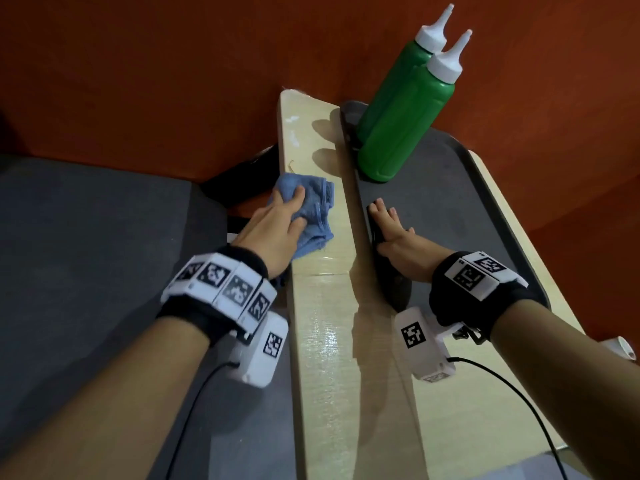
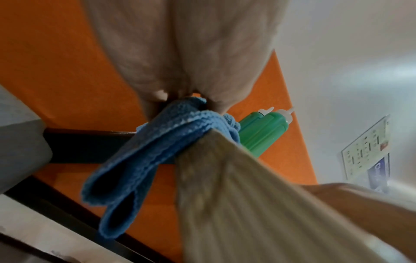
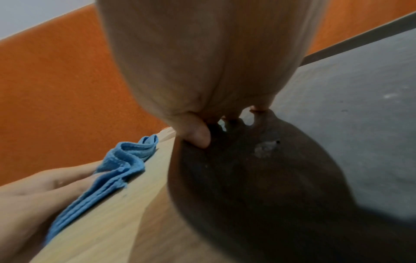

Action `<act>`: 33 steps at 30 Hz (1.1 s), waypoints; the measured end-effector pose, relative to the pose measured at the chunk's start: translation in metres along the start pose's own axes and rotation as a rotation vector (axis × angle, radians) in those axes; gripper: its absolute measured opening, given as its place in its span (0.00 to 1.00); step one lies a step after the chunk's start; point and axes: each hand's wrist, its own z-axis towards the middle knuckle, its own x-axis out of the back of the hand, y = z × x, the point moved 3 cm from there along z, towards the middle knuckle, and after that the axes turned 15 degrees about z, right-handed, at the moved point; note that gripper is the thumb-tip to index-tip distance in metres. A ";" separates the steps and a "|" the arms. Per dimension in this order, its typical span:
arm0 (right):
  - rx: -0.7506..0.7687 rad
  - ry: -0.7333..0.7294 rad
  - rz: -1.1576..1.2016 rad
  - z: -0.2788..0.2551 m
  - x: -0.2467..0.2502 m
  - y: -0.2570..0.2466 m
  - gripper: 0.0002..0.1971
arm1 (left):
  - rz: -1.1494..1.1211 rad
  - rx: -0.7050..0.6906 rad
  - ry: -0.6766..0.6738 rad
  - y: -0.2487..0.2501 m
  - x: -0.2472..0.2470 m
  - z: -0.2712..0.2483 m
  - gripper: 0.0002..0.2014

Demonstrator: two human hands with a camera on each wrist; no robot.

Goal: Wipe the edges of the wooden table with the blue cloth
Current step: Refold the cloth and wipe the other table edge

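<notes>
I see the blue cloth (image 1: 304,211) bunched over the left edge of the wooden table (image 1: 325,341), draped half on the top and half down the side; the left wrist view shows its folds hanging below the edge. My left hand (image 1: 277,226) grips it, fingers curled over the wad with the thumb on top. My right hand (image 1: 394,237) lies flat with straight, slightly spread fingers on the near rim of the dark grey tray (image 1: 485,216), the thumb hooked at the rim in the right wrist view. The tray sits on the table just right of the cloth, with a bare strip of wood between them. Two green squeeze bottles (image 1: 405,119) with white nozzle caps stand upright, touching, at the tray's far end; I can make out no label on them. Both wrists wear black bands with black-and-white square markers (image 1: 225,282). In the left wrist view a printed sheet (image 2: 366,151) hangs on the pale wall, its writing too blurred to read. An orange wall (image 1: 173,64) rises behind.
</notes>
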 end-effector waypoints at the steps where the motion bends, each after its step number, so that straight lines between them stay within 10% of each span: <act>1: -0.005 -0.007 -0.008 0.000 0.000 -0.001 0.38 | 0.010 0.013 0.005 -0.001 0.004 0.008 0.27; 10: 0.043 0.185 -0.206 0.003 0.025 -0.041 0.21 | 0.071 -0.046 -0.074 -0.002 0.006 -0.002 0.27; 22: 0.099 0.117 -0.129 0.016 -0.002 -0.060 0.33 | 0.226 0.007 -0.041 -0.011 0.028 0.070 0.27; 33: 0.213 0.226 -0.152 0.027 0.036 -0.073 0.17 | 0.377 0.038 -0.121 -0.008 0.030 0.098 0.29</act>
